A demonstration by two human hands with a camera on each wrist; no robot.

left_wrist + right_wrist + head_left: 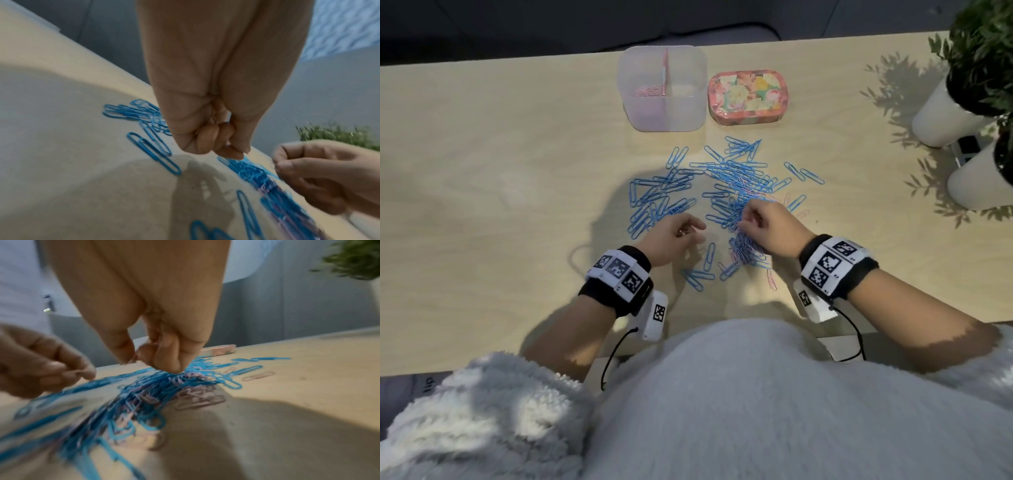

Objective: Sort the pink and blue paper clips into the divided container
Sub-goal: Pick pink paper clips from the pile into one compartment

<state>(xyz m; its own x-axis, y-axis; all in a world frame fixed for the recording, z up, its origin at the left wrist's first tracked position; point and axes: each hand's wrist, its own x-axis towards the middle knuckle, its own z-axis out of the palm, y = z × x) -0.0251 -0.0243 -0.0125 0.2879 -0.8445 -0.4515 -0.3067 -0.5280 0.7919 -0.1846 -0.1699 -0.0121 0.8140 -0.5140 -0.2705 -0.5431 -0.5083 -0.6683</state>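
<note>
Progress: early to middle, by my judgement; some pink clips already lie in the left compartment of the divided container (662,87), while its right compartment looks bare of blue ones.

Container: clear, square, split by a centre wall, standing well beyond the fingertips of both hands, with the whole spread of clips between it and them.

Blue paper clips (736,181): nearly all of them unsorted, scattered on the table (482,171) ahead of and under both sets of fingers; one group lies just beyond the left fingers, a denser heap directly beneath the right fingers.

Pink paper clips (197,395): a fair number mixed into the heap below and beside the right fingertips, a few loose ones just past them.

Right hand (767,228): fingers curled, thumb and forefinger pinching what looks like a thin pink clip just above the heap; the other fingertips touch the pile.

Left hand (674,236): fingers curled in toward the palm, hovering near the table; the head view hints at something pinkish inside the curl, but whether it holds clips I cannot tell.

Left to do: pick out the remaining pink clips, then move the whole blue lot into the other compartment, which looks like most of the work.

Nearby: flowered tin (748,96) just beside the container, and potted plants (962,102) far off to the right of the right fingers.
</note>
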